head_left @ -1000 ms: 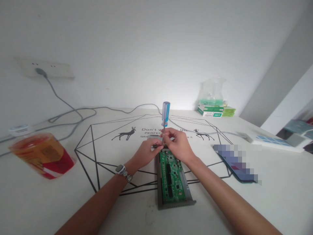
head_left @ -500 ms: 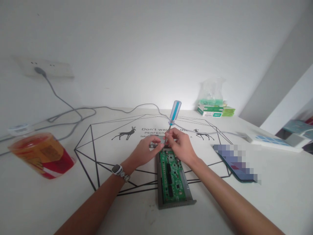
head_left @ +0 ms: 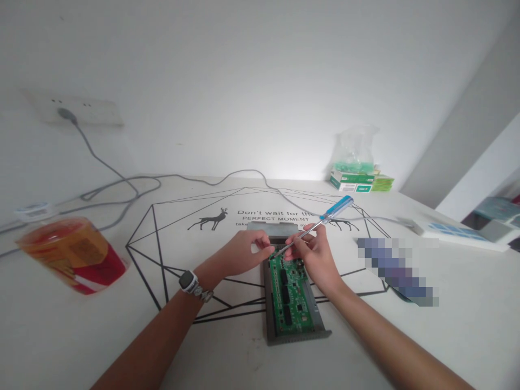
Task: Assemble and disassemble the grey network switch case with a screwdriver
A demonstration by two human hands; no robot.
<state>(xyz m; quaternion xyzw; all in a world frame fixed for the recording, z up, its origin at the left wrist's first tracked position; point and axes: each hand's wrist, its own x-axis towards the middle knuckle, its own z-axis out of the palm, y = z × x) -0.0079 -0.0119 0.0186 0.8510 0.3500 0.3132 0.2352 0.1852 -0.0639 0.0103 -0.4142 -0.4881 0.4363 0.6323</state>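
A green circuit board [head_left: 290,298] lies in a grey metal case [head_left: 300,340] on the white table. My right hand [head_left: 314,249] holds a screwdriver [head_left: 335,208] by its shaft; the blue and clear handle leans up to the right and the tip is over the board's far left corner. My left hand [head_left: 247,250] is at that same corner, thumb and fingertips curled close together near the tip. Whatever they may pinch is too small to make out. A flat metal piece [head_left: 270,228] shows behind the hands at the case's far end.
An orange and red cup [head_left: 77,254] stands at the left, near a white lid [head_left: 32,211]. A grey cable [head_left: 182,177] runs along the back to a power strip [head_left: 455,232]. A blurred phone-like object [head_left: 394,271] lies right; boxes [head_left: 352,181] stand behind.
The screwdriver has gone from nearly upright to a slant toward the right. My right hand has moved slightly right and lower, uncovering more of the metal piece and the printed text.
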